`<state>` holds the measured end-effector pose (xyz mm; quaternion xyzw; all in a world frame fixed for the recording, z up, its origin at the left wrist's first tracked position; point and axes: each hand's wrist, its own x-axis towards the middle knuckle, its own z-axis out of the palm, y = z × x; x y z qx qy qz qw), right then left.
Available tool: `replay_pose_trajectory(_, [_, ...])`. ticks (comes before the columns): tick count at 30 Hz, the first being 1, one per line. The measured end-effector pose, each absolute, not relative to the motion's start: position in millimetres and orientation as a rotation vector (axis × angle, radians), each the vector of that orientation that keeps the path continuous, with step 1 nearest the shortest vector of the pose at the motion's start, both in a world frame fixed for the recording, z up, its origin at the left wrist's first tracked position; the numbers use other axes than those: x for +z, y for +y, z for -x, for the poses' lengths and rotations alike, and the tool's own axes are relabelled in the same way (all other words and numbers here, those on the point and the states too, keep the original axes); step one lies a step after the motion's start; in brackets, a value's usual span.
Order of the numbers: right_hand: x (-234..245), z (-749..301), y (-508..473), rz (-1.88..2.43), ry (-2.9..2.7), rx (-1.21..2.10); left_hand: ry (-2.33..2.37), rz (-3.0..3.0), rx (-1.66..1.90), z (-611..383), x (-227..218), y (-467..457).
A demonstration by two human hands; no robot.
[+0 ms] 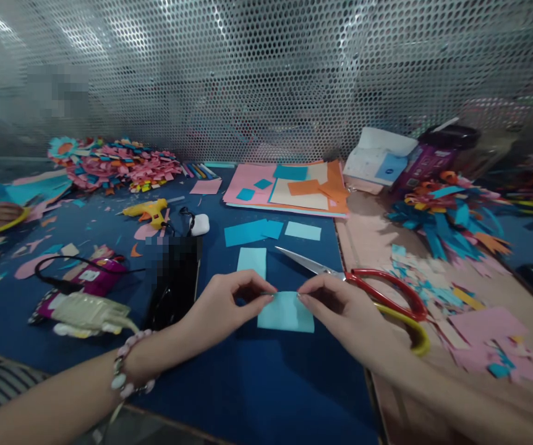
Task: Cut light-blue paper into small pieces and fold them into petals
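Head view: your left hand [232, 301] and right hand [347, 312] pinch closed on the pale-blue paper [285, 316]; bare tabletop [289, 386] spreads nearside of it, red-handled scissors [358, 274] crowd its far-right side.

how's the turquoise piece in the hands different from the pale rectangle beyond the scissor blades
The turquoise piece is pinched at its far edge by the left hand and right hand; the pale rectangle lies untouched on the table. The turquoise piece is bluer; the pale rectangle is whiter. Both look rectangular.
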<state>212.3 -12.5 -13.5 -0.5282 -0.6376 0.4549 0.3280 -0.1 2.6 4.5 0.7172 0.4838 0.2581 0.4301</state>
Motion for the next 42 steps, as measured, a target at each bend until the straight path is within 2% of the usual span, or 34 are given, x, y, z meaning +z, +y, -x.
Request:
replay_pose_trajectory(8, [0, -211, -18, 1.505, -1.938, 1.064, 1.179, -1.901, 0.493, -4, 4, -6])
replay_pose_trajectory(15, [-7, -208, -26, 1.488, -2.038, 0.919, 1.232, -1.938, 0.452, -5, 2, -10])
replay_pose_trajectory(21, [-6, -202, -31, 1.463, -2.172, 0.698, 1.310, -2.034, 0.368, -3, 4, -12])
replay_pose_trajectory(30, [-10, -200, -28, 1.440, -2.247, 0.686, 1.341, -2.303, 0.378, -3, -3, -14])
replay_pose_trajectory(36, [-10, -204, -27, 1.435, -2.199, 0.739, 1.144, -2.414, 0.307, -3, 1, -15])
replay_pose_trajectory(42, [-12, -202, -28, 1.371, -2.251, 0.609, 1.019, -2.407, 0.308, -3, -7, -12])
